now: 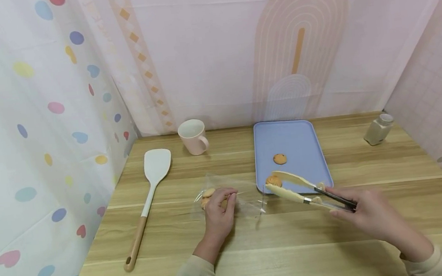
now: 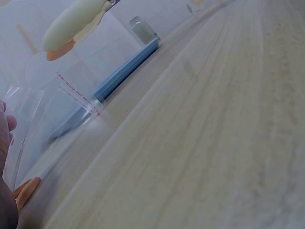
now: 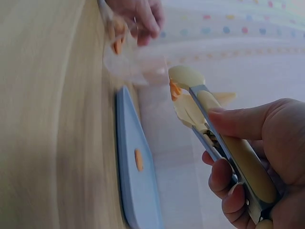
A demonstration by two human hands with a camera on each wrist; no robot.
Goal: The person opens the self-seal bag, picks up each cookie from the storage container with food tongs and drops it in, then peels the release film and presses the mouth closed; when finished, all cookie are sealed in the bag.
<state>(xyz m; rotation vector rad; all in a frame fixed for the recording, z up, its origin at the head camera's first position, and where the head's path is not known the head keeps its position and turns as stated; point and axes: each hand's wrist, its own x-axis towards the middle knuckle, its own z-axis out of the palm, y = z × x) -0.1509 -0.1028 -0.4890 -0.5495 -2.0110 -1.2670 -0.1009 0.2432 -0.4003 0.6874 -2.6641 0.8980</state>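
My right hand [image 1: 372, 212] grips a pair of tongs [image 1: 307, 199] with cream tips and metal arms. Between the tips is a round cookie [image 1: 274, 181], held above the near left corner of the blue tray [image 1: 297, 137]. In the right wrist view the thumb presses one tong arm [image 3: 238, 157] and the fingers curl round the other. My left hand [image 1: 219, 213] pinches a clear plastic bag [image 1: 247, 200], whose open end faces the tray. Several cookies [image 1: 209, 193] lie inside the bag, partly hidden by the hand. Another cookie [image 1: 280, 159] lies on the tray.
To the left lies a white spatula [image 1: 157, 164] with a wooden handle. A pink mug [image 1: 194, 137] stands at the back, near the curtain. At the far right is a glass jar [image 1: 379, 130] with a pale lid. Patterned curtains enclose the wooden table [image 1: 280, 256].
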